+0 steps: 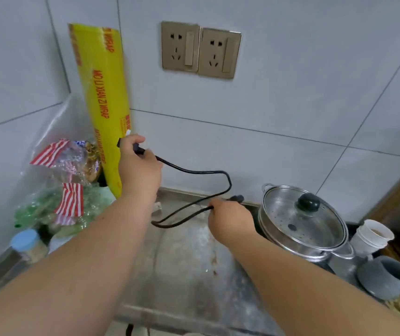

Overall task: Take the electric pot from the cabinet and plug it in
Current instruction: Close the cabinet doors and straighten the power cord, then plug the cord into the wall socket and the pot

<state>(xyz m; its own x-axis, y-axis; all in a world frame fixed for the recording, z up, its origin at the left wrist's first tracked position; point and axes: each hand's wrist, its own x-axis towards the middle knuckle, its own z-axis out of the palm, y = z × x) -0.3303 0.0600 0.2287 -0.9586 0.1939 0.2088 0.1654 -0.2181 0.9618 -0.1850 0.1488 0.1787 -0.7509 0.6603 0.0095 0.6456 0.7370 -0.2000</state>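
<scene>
The steel electric pot (302,229) with a glass lid and black knob stands on the metal counter at the right. A black power cord (218,172) loops between my hands. My left hand (139,166) is raised near the wall and closed around the cord's plug end. Lower down, my right hand (230,218) grips the cord's other end, whose connector sticks out just left of the pot. Two gold wall sockets (201,50) sit on the tiled wall above, both with nothing plugged in.
A tall yellow cling-wrap box (103,93) leans in the corner, left of the sockets. Plastic bags of food (58,187) and a blue-lidded jar (28,244) crowd the left. A white cup (373,235) and grey mug (388,277) stand right of the pot. The steel counter (184,263) lies in front.
</scene>
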